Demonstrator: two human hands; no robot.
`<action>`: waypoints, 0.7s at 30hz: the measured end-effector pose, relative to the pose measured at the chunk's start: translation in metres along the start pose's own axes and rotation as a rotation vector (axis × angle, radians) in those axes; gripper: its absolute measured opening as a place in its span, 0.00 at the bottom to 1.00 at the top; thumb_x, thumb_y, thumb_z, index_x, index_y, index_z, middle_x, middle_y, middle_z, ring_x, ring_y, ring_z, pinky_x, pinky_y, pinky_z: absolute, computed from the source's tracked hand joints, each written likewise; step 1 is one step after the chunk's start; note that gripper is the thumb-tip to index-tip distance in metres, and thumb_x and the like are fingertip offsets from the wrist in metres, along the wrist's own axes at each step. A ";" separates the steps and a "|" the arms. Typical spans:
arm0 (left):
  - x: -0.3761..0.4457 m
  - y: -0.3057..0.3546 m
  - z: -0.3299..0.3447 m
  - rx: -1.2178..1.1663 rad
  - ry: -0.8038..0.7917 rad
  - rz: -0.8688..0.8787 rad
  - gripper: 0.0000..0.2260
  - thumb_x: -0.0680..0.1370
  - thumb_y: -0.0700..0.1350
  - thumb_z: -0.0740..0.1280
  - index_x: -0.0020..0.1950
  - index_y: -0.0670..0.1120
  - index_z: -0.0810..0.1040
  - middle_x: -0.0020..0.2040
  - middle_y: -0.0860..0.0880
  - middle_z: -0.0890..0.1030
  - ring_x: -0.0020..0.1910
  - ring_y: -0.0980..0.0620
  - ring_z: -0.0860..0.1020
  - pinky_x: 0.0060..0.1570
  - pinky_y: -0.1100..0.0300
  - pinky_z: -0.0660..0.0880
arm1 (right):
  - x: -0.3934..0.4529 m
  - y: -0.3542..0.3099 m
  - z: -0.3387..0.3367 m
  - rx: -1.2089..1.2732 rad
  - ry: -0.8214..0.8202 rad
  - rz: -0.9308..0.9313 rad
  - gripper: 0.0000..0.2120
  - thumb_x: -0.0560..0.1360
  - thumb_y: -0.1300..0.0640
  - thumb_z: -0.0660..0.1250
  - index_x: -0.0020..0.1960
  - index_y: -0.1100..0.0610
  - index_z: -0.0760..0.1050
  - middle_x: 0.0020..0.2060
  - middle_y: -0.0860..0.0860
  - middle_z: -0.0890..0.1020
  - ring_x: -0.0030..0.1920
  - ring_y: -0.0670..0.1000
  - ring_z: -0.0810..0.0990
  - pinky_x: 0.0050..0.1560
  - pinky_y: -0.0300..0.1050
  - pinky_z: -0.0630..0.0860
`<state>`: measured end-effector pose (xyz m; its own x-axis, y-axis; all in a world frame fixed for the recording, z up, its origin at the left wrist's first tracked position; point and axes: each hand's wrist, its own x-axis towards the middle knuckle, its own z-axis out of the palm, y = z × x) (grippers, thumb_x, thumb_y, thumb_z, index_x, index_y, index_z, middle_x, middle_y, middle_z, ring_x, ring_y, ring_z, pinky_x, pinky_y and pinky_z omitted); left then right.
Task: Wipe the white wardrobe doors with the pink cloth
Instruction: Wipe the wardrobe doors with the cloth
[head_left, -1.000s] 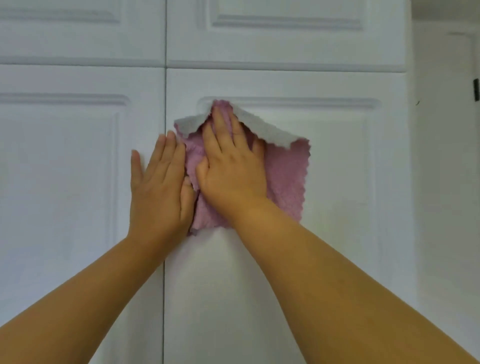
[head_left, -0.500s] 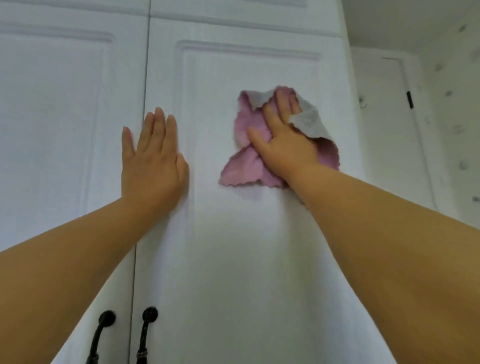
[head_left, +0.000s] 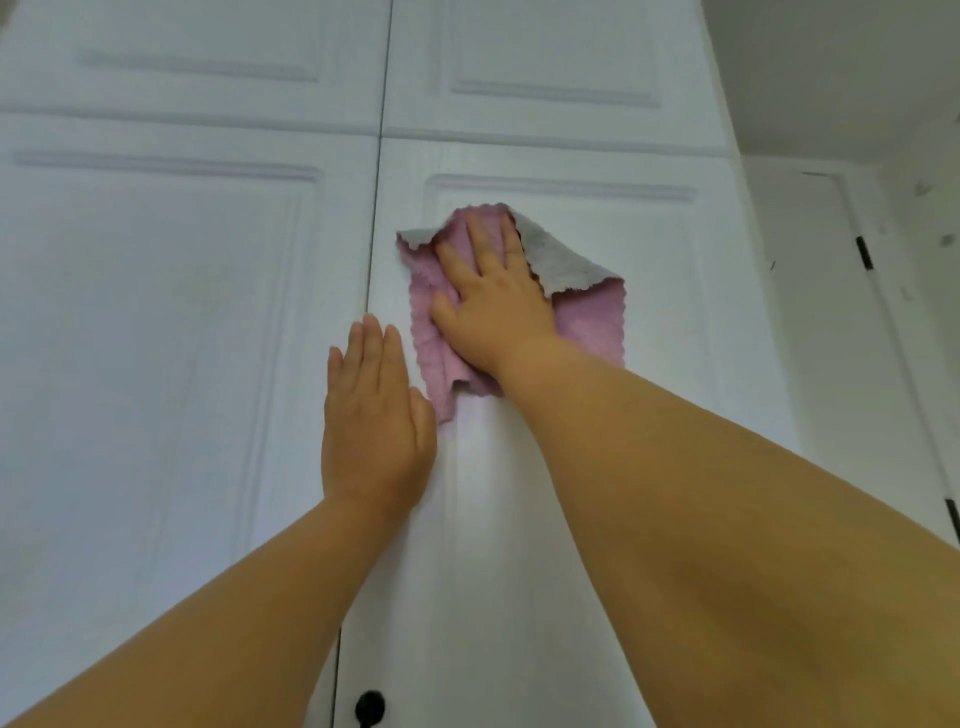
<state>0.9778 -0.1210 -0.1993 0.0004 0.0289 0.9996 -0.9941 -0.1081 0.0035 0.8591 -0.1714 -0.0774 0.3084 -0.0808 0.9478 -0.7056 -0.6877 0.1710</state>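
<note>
My right hand (head_left: 493, 306) is flat on the pink cloth (head_left: 587, 322), fingers straight and a bit spread, pressing it against the right wardrobe door (head_left: 519, 519). No curl or pinch in it, just palm and fingers pushing. The cloth looks like soft microfibre with a wavy, scalloped edge. It's pink on the face I can see, and the top corner has flopped over to show a pale grey underside with the same wavy edge. It's all rumpled under my palm, with a narrow tail hanging off the bottom left.

The cloth sits in the upper left part of that door's raised panel, just under the moulded top line of the frame and right next to the seam where the two doors meet.

My left hand (head_left: 376, 431) is below and to the left of the cloth, fingers straight and close together, palm resting flat on the door just by that seam. It's holding nothing. My thumb is just beside the cloth's hanging tail; I can't tell if it actually touches.

The doors are white with a faint woodgrain texture and rectangular routed panels. Way down below the cloth, a black round knob (head_left: 370, 706) sits by the seam.
</note>
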 end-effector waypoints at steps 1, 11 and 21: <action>0.001 -0.001 0.000 -0.001 -0.001 -0.004 0.32 0.77 0.48 0.44 0.79 0.36 0.56 0.80 0.38 0.56 0.81 0.45 0.51 0.79 0.52 0.42 | -0.002 0.000 0.002 0.004 0.017 -0.035 0.29 0.83 0.45 0.51 0.82 0.48 0.49 0.82 0.51 0.43 0.80 0.58 0.35 0.79 0.52 0.36; 0.000 0.002 -0.002 0.054 -0.007 -0.009 0.32 0.76 0.47 0.48 0.79 0.35 0.57 0.80 0.36 0.56 0.80 0.42 0.52 0.79 0.51 0.43 | -0.090 0.132 -0.022 -0.048 0.001 0.027 0.40 0.71 0.27 0.45 0.81 0.41 0.51 0.82 0.45 0.42 0.81 0.51 0.40 0.78 0.61 0.52; 0.002 0.001 0.000 0.069 -0.015 -0.026 0.32 0.77 0.48 0.49 0.79 0.34 0.56 0.80 0.36 0.55 0.80 0.41 0.51 0.79 0.49 0.42 | -0.147 0.088 0.006 -0.085 0.080 0.307 0.33 0.76 0.30 0.47 0.79 0.35 0.47 0.82 0.48 0.44 0.80 0.60 0.42 0.68 0.69 0.62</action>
<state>0.9770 -0.1214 -0.1976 0.0284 0.0174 0.9994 -0.9839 -0.1763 0.0311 0.7551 -0.2243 -0.2028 0.0247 -0.2156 0.9762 -0.8099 -0.5768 -0.1069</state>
